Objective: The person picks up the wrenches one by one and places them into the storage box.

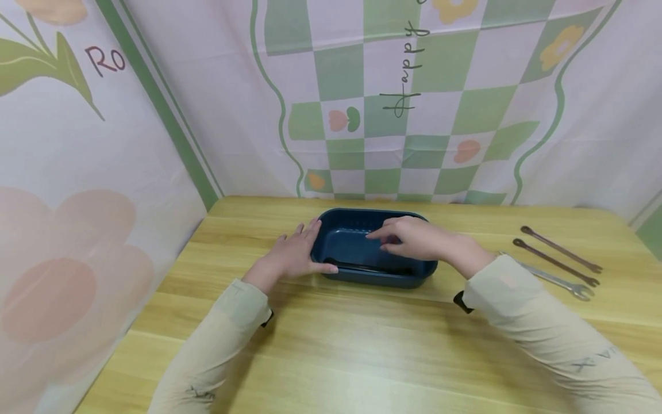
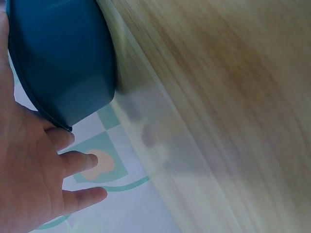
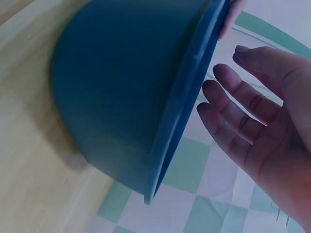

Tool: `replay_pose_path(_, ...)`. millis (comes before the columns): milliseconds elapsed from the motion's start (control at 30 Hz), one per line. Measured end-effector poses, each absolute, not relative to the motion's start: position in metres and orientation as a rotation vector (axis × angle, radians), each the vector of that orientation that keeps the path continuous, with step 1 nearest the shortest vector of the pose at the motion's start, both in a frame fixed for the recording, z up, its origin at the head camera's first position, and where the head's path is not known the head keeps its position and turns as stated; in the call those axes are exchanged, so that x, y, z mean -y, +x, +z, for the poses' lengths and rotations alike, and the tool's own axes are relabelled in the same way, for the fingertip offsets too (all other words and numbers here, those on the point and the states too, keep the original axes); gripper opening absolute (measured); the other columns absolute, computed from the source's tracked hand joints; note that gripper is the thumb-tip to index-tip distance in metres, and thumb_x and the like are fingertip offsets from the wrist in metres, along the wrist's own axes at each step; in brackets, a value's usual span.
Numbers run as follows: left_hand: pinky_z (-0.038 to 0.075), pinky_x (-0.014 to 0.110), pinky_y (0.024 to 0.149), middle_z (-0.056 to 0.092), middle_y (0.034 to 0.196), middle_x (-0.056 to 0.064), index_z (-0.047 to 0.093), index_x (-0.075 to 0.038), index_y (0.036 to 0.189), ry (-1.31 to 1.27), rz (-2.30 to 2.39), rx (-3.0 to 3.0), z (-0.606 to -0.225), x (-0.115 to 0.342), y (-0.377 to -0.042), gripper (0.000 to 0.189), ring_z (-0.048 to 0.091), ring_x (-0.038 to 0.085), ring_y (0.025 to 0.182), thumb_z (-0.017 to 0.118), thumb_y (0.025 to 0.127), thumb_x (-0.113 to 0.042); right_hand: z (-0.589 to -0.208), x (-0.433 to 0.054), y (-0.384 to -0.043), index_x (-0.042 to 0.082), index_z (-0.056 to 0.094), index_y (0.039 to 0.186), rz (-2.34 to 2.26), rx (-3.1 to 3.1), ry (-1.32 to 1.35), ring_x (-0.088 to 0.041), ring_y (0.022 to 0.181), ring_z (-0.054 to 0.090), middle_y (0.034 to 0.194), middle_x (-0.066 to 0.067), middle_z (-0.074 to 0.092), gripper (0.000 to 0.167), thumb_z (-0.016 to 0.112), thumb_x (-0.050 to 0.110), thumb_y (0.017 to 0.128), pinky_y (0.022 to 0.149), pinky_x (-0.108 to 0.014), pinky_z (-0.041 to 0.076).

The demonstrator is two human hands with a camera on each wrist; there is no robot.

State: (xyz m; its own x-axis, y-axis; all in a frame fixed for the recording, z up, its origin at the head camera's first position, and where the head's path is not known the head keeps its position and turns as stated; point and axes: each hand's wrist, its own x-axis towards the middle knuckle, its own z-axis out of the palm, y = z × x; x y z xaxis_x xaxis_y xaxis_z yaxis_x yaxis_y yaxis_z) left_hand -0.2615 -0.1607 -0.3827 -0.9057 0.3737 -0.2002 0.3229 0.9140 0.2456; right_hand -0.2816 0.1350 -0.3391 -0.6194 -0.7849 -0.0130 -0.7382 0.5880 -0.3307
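Note:
A dark blue rectangular basin (image 1: 357, 211) with rounded corners stands on the wooden table. Inside it, along the near wall, lies a long, thin black tool (image 1: 372, 268); its exact kind is hard to make out. My left hand (image 1: 295, 253) rests on the basin's left end, its thumb at the near rim and its fingers spread along the side. In the left wrist view, those fingers (image 2: 80, 162) are straight. Over the basin's right half hovers my right hand (image 1: 411, 237), fingers loosely bent. The right wrist view shows nothing between its fingers (image 3: 238, 119).
To the right on the table (image 1: 362, 345) lie two dark wrenches, a farther one (image 1: 561, 249) and a nearer one (image 1: 555, 263). A silver wrench (image 1: 553, 279) lies beside them, partly hidden by my right sleeve. A patterned cloth (image 1: 383, 126) hangs behind the table.

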Motion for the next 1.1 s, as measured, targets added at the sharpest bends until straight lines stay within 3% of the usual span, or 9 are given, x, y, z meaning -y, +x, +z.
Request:
replay_pose_path(100,0.016,0.066,0.118,-0.001,0.172,0.005,-0.003,-0.014,0.166,0.517,0.313,-2.831,-0.383,0.161,-0.261,0.123,0.007,0.035,0.156,0.06,0.083,-0.081,-0.336,-0.139,-0.281,0.006,0.066,0.138,-0.464,-2.658,-1.26,-0.012,0.087,0.063,0.102,0.001,0.066,0.038,0.065,0.007,0.1,0.077,-0.036,0.055)
replay_pose_path(467,0.017,0.066,0.118,-0.001,0.172,0.004,-0.003,-0.015,0.166,0.529,0.319,-2.837,-0.385,0.162,-0.261,0.123,0.008,0.035,0.156,0.06,0.083,-0.081,-0.329,-0.154,-0.279,0.005,0.065,0.138,-0.461,-2.652,-1.243,-0.007,0.074,0.053,0.094,0.005,0.062,0.038,0.064,0.004,0.1,0.065,-0.031,0.047)
replay_pose_path(600,0.016,0.067,0.118,-0.001,0.172,0.004,-0.003,-0.015,0.166,0.53,0.325,-2.838,-0.386,0.163,-0.261,0.124,0.008,0.035,0.156,0.06,0.083,-0.082,-0.325,-0.162,-0.277,0.005,0.065,0.138,-0.457,-2.669,-1.22,-0.008,0.076,0.057,0.103,-0.002,0.066,0.039,0.064,0.005,0.099,0.065,-0.032,0.048)
replay_pose_path(767,0.016,0.067,0.118,-0.002,0.172,0.004,-0.003,-0.015,0.166,0.534,0.334,-2.84,-0.386,0.163,-0.262,0.124,0.007,0.035,0.156,0.06,0.083,-0.082,-0.321,-0.173,-0.274,0.004,0.067,0.136,-0.417,-2.697,-1.237,-0.011,0.087,0.064,0.119,-0.011,0.069,0.037,0.067,0.008,0.099,0.074,-0.037,0.053)
replay_pose_path(1100,0.018,0.067,0.117,-0.002,0.172,0.004,-0.003,-0.015,0.166,0.549,0.331,-2.842,-0.386,0.164,-0.263,0.124,0.008,0.035,0.155,0.058,0.082,-0.083,-0.321,-0.191,-0.264,0.007,0.069,0.135,-0.391,-2.726,-1.287,-0.005,0.08,0.06,0.117,-0.008,0.07,0.037,0.071,0.009,0.097,0.071,-0.035,0.053)
